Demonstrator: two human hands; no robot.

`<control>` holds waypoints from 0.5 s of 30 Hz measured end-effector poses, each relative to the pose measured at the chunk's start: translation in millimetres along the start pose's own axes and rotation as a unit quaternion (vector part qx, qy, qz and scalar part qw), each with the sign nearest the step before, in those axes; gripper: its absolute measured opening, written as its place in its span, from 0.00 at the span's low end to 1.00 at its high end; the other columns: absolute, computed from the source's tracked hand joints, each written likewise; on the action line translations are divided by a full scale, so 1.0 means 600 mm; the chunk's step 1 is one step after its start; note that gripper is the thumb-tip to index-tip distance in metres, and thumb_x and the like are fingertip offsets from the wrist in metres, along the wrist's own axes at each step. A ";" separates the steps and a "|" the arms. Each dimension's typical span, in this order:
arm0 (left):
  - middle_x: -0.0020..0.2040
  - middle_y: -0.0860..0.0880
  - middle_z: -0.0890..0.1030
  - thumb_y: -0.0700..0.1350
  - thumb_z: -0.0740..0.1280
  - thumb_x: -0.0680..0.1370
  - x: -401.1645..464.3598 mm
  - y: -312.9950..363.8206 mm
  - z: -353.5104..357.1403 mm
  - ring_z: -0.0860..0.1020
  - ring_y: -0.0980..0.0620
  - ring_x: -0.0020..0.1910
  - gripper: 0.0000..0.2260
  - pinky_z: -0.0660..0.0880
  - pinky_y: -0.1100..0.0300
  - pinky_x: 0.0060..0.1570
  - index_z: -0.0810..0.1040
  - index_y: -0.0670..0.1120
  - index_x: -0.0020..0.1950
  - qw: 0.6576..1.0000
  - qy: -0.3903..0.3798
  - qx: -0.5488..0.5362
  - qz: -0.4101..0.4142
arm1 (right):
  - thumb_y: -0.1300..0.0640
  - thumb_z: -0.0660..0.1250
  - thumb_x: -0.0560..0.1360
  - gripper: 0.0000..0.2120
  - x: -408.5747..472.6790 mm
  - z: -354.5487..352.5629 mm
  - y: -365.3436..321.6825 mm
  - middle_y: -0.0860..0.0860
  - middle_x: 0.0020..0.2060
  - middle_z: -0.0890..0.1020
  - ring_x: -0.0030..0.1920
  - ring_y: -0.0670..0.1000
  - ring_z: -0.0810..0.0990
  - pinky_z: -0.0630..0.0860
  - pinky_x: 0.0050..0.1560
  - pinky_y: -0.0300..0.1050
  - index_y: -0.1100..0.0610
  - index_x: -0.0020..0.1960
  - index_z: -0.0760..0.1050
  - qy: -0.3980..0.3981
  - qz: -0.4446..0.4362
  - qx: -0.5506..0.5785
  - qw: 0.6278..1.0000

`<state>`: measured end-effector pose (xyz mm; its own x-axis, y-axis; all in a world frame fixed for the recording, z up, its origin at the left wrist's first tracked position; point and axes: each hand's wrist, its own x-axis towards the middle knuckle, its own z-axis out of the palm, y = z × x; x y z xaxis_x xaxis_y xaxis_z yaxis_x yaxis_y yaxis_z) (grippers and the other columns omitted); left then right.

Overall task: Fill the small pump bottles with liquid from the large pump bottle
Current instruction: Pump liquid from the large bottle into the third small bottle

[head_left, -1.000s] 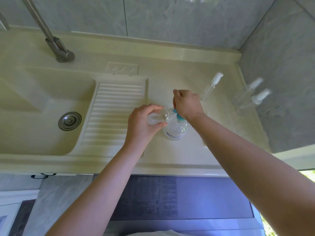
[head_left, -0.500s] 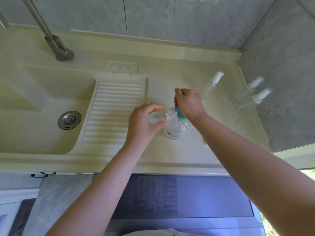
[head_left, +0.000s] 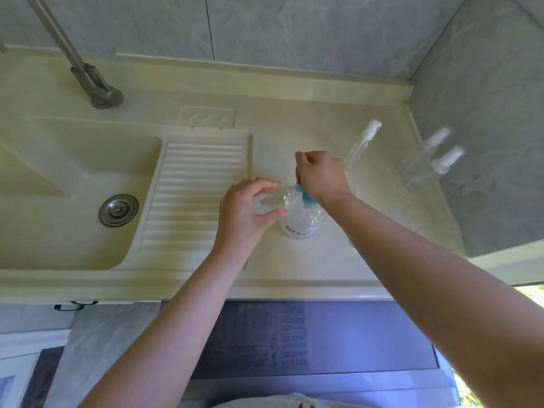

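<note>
A large clear pump bottle (head_left: 300,226) with a blue pump head (head_left: 307,200) stands on the cream counter (head_left: 294,134). My right hand (head_left: 321,176) sits on top of the pump head, its fingers curled over it. My left hand (head_left: 245,213) grips a small clear bottle (head_left: 273,200) with no cap, tilted so that its threaded neck meets the blue nozzle. A capped small pump bottle (head_left: 363,144) stands behind my right hand. Two more capped small bottles (head_left: 432,160) stand against the right wall.
A sink basin (head_left: 59,201) with a metal drain (head_left: 118,209) lies at the left, a ribbed draining board (head_left: 194,195) beside it. A metal tap (head_left: 88,75) rises at the back left. Grey tiled walls close the back and right. The counter's front edge is near me.
Both hands and the bottles stay almost where they were; my right hand has shifted very slightly on the pump head.
</note>
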<state>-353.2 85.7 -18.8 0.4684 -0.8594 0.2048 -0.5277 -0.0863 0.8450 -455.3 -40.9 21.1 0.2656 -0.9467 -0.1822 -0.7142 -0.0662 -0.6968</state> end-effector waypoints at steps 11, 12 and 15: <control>0.48 0.60 0.81 0.41 0.81 0.64 0.000 0.002 -0.004 0.74 0.74 0.47 0.19 0.65 0.78 0.51 0.83 0.49 0.53 1.000 0.003 -0.014 0.001 | 0.52 0.54 0.78 0.20 0.003 0.002 0.003 0.61 0.40 0.82 0.38 0.58 0.76 0.74 0.39 0.47 0.66 0.40 0.75 -0.011 0.000 -0.005 1.000; 0.48 0.59 0.82 0.41 0.81 0.64 0.001 0.002 -0.003 0.74 0.74 0.47 0.19 0.65 0.78 0.51 0.83 0.49 0.53 1.000 0.001 -0.015 0.002 | 0.52 0.54 0.78 0.20 0.004 0.000 0.004 0.58 0.37 0.82 0.37 0.56 0.75 0.72 0.38 0.45 0.64 0.38 0.75 -0.020 0.004 0.002 1.000; 0.49 0.59 0.82 0.41 0.81 0.64 0.000 0.004 -0.003 0.74 0.74 0.48 0.19 0.66 0.77 0.52 0.83 0.50 0.53 1.000 -0.003 -0.013 0.001 | 0.51 0.55 0.79 0.20 0.006 -0.009 0.003 0.50 0.34 0.81 0.38 0.52 0.77 0.72 0.41 0.43 0.57 0.34 0.75 -0.048 0.030 0.042 0.998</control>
<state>-353.1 86.3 -16.1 0.4632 -0.8624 0.2040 -0.5100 -0.0711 0.8572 -459.1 -46.0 22.7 0.2879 -0.9132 -0.2884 -0.6756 0.0198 -0.7370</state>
